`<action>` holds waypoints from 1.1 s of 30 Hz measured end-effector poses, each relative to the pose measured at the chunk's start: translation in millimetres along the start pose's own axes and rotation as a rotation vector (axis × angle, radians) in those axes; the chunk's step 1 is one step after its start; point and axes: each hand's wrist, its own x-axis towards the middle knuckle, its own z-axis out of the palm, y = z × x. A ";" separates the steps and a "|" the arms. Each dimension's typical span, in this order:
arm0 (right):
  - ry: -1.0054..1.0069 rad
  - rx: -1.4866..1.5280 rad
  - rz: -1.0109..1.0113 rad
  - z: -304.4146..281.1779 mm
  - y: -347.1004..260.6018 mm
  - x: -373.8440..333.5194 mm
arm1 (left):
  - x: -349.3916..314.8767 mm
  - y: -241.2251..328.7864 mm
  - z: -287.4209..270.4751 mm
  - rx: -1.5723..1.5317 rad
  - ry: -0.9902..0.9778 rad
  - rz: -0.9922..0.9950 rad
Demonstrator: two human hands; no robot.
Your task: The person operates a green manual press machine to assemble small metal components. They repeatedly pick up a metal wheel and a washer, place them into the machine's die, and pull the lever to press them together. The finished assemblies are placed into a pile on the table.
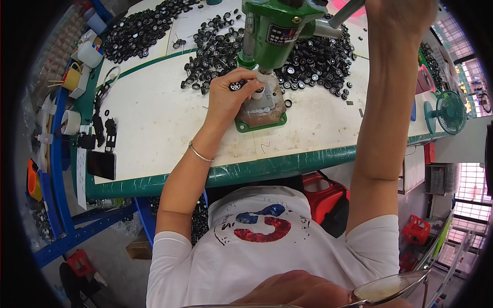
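Head view: we look down on a large white worktable (318, 126) whose green front edge (267, 167) curves across below the forearms. On it stands a green press (272, 51), its base set back from that edge, and the pale strip between them gives us room at the front. Behind, heaps of small black wheels (321, 64) close in on both sides of the press. More tabletop opens between the base and the right forearm. The right hand (403, 15) is at the top border, near the lever (347, 13); we cannot tell how its fingers stand or whether they touch it. The left hand (226, 95) works in the tight space under the press head, thumb and fingers narrowed, pinching a small black-tyred wheel (235, 86) just above the base. A green fan (451, 113) stands by the right edge, a dark phone (101, 165) near the left front corner. Beside the base lies a black ring (288, 103); nearer us, a bent wire (265, 148).
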 end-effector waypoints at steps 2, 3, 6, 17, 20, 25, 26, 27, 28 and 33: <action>0.039 -0.048 -0.104 10.3 -16.0 -15.1 | 0.9 -0.7 -0.2 -0.001 -0.013 0.009; 0.024 -0.069 -0.156 10.6 -22.6 -22.8 | 1.2 -1.3 0.0 -0.001 -0.018 0.016; 0.275 -0.116 -0.085 6.8 -31.5 -37.8 | 0.1 0.1 3.7 -0.007 -0.005 -0.008; 0.174 -0.011 0.252 -5.0 9.7 8.8 | 1.7 7.4 6.3 0.145 -0.014 0.035; 0.022 0.097 0.423 -31.5 74.2 27.5 | 7.1 6.6 3.9 -0.098 0.074 -0.074; 0.048 0.107 0.579 -28.2 75.3 12.7 | -16.4 15.3 -52.4 -0.524 0.218 -0.269; 0.058 0.066 0.577 -31.6 73.7 5.9 | -28.2 19.2 -64.6 -0.565 0.273 -0.302; 0.068 0.030 0.573 -36.5 74.0 -2.1 | -43.2 21.4 -78.7 -0.583 0.307 -0.344; 0.063 0.021 0.585 -36.2 84.8 -13.4 | -69.9 23.5 -97.5 -0.594 0.377 -0.382; 0.293 -0.068 0.587 -66.9 57.5 -58.3 | -187.5 29.0 -163.9 -0.633 0.169 -0.389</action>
